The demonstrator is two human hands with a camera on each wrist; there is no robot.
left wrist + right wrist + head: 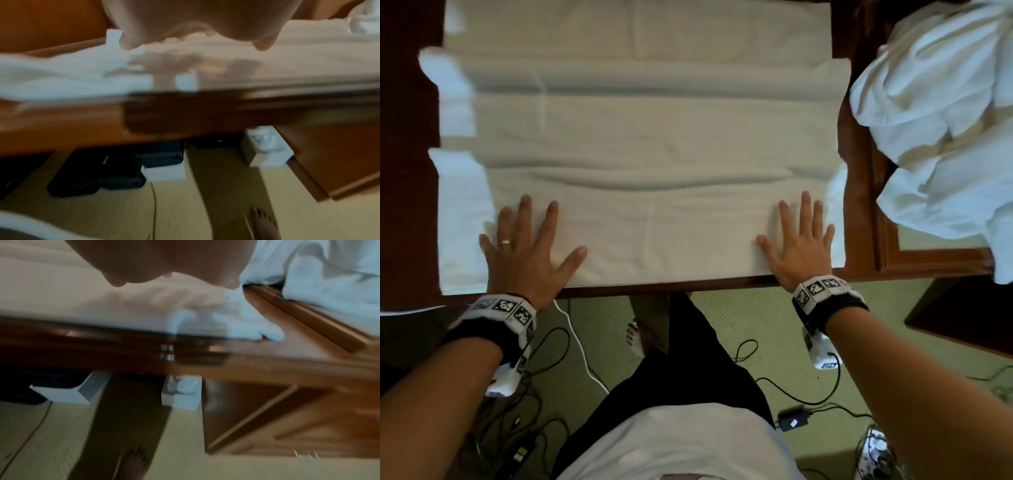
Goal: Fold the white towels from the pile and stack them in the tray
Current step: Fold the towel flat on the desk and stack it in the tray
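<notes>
A large white towel (640, 144) lies spread across the dark wooden table (856, 192), with its near part folded into a long band along the front edge. My left hand (527, 240) lies flat on the band's left end, fingers spread. My right hand (801, 236) lies flat on its right end, fingers spread too. A pile of crumpled white towels (941, 109) sits at the right, partly over a wooden tray (883, 240). Both wrist views are blurred and show only each palm over the towel (226, 68) (102, 305).
The table's front edge (671, 286) runs just below my wrists. Black cables and a power brick (792, 419) lie on the green carpet beneath, beside my bare foot (635, 337). White boxes (267, 146) and dark bags (98, 170) stand under the table.
</notes>
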